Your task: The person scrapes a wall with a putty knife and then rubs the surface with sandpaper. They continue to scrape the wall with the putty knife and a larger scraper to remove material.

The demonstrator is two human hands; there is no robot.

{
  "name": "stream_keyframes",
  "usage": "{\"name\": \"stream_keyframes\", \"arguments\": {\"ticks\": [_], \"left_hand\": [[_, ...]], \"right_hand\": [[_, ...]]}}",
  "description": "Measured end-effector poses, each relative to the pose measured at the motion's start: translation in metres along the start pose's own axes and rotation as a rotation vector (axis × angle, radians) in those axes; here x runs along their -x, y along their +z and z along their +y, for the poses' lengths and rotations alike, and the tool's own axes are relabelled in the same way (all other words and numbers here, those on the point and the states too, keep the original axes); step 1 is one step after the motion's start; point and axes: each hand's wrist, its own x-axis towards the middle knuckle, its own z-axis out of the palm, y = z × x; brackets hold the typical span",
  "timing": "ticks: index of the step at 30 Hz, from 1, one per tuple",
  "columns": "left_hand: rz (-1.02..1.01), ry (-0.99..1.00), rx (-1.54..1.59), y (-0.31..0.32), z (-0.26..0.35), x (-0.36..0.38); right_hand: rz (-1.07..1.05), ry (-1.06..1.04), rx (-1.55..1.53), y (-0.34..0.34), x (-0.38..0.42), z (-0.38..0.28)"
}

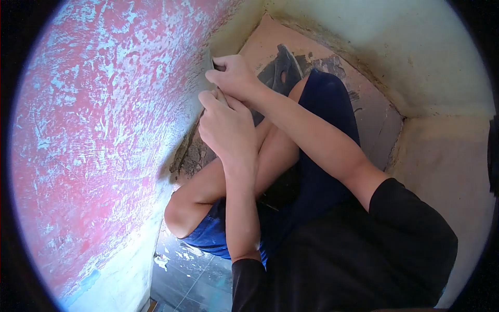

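The fingers of my right hand (234, 77) are closed on a thin grey flat piece (211, 60) whose edge lies at the wall. Just below, my left hand (226, 122) is closed close to the same wall, its thumb and fingers pinched together. A small pale bit shows between those fingers, too little of it to name. The two hands almost touch. Beside them rises the painted wall (114, 114), pink with scraped white and pale blue patches; its bare, greyish strip is nearest the hands.
My crossed legs (208, 182) in blue shorts fill the middle. Past my hands lies a dark grey object (283, 70) on the stained floor (374, 119). A pale wall (416, 57) closes off the far and right sides. Dark tiles (195, 275) with white flakes lie at the bottom.
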Motion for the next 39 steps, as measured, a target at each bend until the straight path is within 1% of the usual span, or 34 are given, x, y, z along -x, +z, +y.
{"name": "stream_keyframes", "arguments": {"ticks": [2,3,5,6,8,9,11,12,14,16,18,20,21,23,26,27,28,29,30,32,33,36,38,39], "left_hand": [[-0.001,0.011,0.031,0.003,-0.006,0.002],[-0.013,-0.003,0.021,0.000,-0.003,0.000],[-0.026,-0.016,0.012,-0.003,-0.001,0.003],[0.007,0.016,0.037,-0.005,-0.001,0.009],[0.040,0.046,0.059,-0.001,0.000,0.006],[0.014,0.036,0.035,0.004,-0.002,0.001],[-0.005,0.028,0.017,0.006,-0.002,-0.002],[-0.002,0.026,0.015,0.004,0.000,0.000],[-0.002,0.024,0.014,-0.001,0.004,0.005],[-0.007,0.000,0.040,-0.008,0.005,0.010],[-0.012,-0.001,0.012,0.002,0.000,0.002],[-0.008,0.000,-0.001,0.004,-0.002,0.002],[-0.016,-0.005,-0.021,0.000,0.002,0.003],[-0.023,-0.010,-0.040,-0.006,0.006,0.005],[-0.025,-0.015,-0.002,-0.005,0.002,0.006],[-0.020,0.004,-0.009,0.002,-0.001,-0.001],[-0.016,0.024,-0.013,0.006,-0.003,-0.005],[-0.015,0.026,-0.008,0.007,-0.004,-0.003],[-0.024,0.014,-0.017,0.004,-0.001,0.000],[-0.037,-0.001,-0.029,-0.004,0.002,0.005],[-0.035,-0.004,-0.033,-0.008,0.004,0.008],[-0.042,-0.016,-0.031,0.001,-0.003,-0.001],[-0.042,-0.021,-0.009,0.006,-0.005,-0.002],[-0.043,-0.021,-0.020,0.001,0.000,0.000]], "right_hand": [[0.096,0.040,0.165,-0.001,0.001,-0.004],[0.100,0.037,0.167,-0.003,0.002,-0.007],[-0.010,0.046,0.220,-0.004,0.007,-0.010],[-0.007,0.045,0.220,-0.003,0.004,-0.007],[0.011,-0.095,0.063,0.001,0.001,0.001],[0.013,-0.087,0.060,-0.001,0.003,-0.002],[0.043,0.054,0.196,-0.009,0.001,-0.013],[0.047,0.051,0.200,-0.008,0.000,-0.009],[-0.004,-0.034,0.050,-0.001,0.001,0.006],[0.006,-0.012,0.070,-0.002,0.002,-0.003],[0.017,0.017,0.086,-0.001,0.005,-0.004],[0.101,0.011,0.140,-0.003,0.000,-0.003],[0.103,0.007,0.144,-0.004,0.003,-0.005],[-0.008,-0.016,0.015,-0.003,0.009,-0.008],[0.002,0.001,0.003,0.000,0.002,0.001],[-0.001,0.002,0.002,-0.001,0.000,0.004],[0.044,0.019,0.068,-0.002,-0.002,0.006],[0.092,0.033,0.136,-0.004,-0.004,0.007],[0.096,0.028,0.140,-0.003,-0.003,0.006],[0.010,0.020,-0.016,0.002,0.004,0.008],[0.007,0.022,-0.017,0.003,0.003,0.007],[-0.016,0.060,0.044,0.002,0.003,0.009],[0.069,0.079,0.173,0.001,-0.003,0.013],[0.071,0.074,0.175,0.001,-0.001,0.012]]}}
